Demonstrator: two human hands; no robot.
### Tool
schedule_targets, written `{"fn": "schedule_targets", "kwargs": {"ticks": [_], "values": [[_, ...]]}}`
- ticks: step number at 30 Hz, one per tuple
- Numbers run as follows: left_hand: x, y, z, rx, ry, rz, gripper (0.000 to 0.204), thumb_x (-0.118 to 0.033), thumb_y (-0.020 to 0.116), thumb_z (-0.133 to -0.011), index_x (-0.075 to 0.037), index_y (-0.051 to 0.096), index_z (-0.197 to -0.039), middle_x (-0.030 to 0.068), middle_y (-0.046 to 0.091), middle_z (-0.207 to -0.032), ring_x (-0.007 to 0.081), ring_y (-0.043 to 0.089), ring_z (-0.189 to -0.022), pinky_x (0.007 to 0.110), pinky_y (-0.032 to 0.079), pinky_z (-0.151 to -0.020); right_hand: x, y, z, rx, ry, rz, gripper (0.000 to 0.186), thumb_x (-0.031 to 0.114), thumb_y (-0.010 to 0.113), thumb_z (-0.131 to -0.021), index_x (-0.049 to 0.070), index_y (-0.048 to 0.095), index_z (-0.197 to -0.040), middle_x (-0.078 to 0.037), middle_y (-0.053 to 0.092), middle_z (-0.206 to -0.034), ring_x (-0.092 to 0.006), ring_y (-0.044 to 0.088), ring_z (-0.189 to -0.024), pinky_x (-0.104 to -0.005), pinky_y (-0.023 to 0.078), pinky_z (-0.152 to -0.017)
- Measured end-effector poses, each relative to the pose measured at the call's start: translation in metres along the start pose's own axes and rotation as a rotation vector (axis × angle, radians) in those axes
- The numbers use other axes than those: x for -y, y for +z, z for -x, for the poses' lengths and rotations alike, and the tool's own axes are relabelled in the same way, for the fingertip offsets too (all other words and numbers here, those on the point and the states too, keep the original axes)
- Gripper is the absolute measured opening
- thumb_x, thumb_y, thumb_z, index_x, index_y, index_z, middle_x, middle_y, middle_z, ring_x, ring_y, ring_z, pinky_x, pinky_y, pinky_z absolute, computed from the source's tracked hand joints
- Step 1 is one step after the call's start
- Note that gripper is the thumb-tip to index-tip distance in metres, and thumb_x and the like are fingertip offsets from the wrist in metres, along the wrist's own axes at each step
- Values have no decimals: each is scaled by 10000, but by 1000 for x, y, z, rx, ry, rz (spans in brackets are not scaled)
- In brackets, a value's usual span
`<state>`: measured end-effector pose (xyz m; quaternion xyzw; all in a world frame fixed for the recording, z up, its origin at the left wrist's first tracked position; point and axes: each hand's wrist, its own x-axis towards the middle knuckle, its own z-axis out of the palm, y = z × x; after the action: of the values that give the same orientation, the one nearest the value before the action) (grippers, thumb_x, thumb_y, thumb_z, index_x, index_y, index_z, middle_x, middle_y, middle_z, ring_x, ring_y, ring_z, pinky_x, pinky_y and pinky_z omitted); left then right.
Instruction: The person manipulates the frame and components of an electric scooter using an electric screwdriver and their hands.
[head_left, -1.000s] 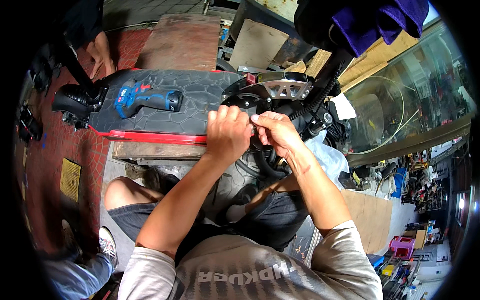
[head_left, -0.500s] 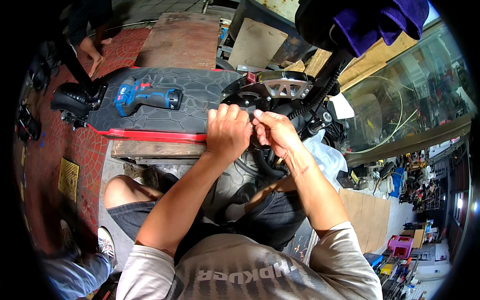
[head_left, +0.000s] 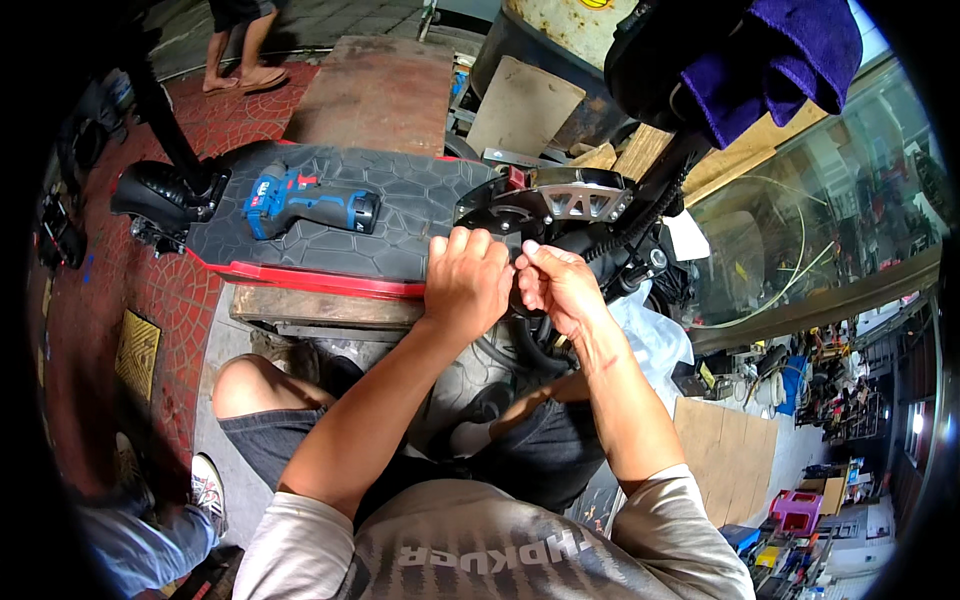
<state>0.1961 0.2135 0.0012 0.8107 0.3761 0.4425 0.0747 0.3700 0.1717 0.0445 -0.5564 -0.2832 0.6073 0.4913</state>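
My left hand [head_left: 467, 275] has its fingers curled over the front end of a black scooter deck [head_left: 370, 230], just below a silver-and-black folding bracket [head_left: 580, 198]; what it grips is hidden. Close beside it, my right hand [head_left: 555, 280] is closed with thumb against forefinger; anything between them is too small to make out. Black cables and hoses [head_left: 545, 350] hang beneath my hands. A blue-and-black cordless drill [head_left: 310, 205] lies on the patterned deck, which has a red side edge.
A purple cloth [head_left: 770, 70] drapes over the handlebar end. Wooden boards [head_left: 365, 90] and a glass sheet [head_left: 810, 200] lie beyond. A co-worker's bare legs [head_left: 245, 50] stand upper left, a sneakered foot [head_left: 205, 490] lower left. Plastic sheeting [head_left: 650, 340] lies right of the cables.
The view has shifted so the scooter appears slightly lower. The bare-legged person has moved right and farther back. My hands stay closed close together at the same spot on the scooter.
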Motion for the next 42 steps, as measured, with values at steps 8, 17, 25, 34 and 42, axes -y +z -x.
{"fn": "schedule_targets", "kwargs": {"ticks": [8, 17, 25, 34, 42], "values": [[-2, -1, 1, 13, -6, 13, 188, -221, 811, -797, -119, 671, -871, 57, 599, -959, 291, 563, -985, 449, 410, -839, -12, 4, 21, 2, -146, -97, 159, 153, 669, -1044, -2, 673, -1078, -98, 731, -852, -178, 690, -651, -278, 549, -581], [-2, -2, 0, 4, -10, -5, 182, -206, 815, -792, -120, 666, -850, 58, 601, -957, 291, 567, -977, 446, 409, -835, -3, -5, 6, 36, -53, 23, 200, 208, 698, -1035, 13, 688, -994, -78, 719, -796, -150, 661, -605, -260, 527, -556], [-3, -1, 1, -24, 11, 25, 193, -210, 822, -804, -121, 665, -871, 54, 601, -957, 291, 568, -972, 450, 408, -825, -17, -12, 31, -55, -70, 88, 165, 54, 604, -1037, -37, 698, -1137, -133, 765, -903, -156, 689, -622, -250, 528, -553], [-3, -1, 0, -29, 15, 5, 208, -220, 819, -806, -108, 650, -856, 65, 599, -926, 301, 576, -945, 455, 409, -807, -6, 12, 42, -132, -167, 712, 247, 96, 567, -1028, -12, 695, -1210, -139, 759, -807, -217, 706, -598, -350, 563, -588], [-6, -4, 0, -18, 19, 9, 199, -244, 815, -829, -116, 667, -858, 58, 602, -942, 291, 574, -964, 450, 413, -826, 13, 28, 43, -222, -519, 1574, 190, 130, 636, -905, 50, 747, -1037, -233, 730, -852, -464, 705, -847, -543, 565, -801]]}}
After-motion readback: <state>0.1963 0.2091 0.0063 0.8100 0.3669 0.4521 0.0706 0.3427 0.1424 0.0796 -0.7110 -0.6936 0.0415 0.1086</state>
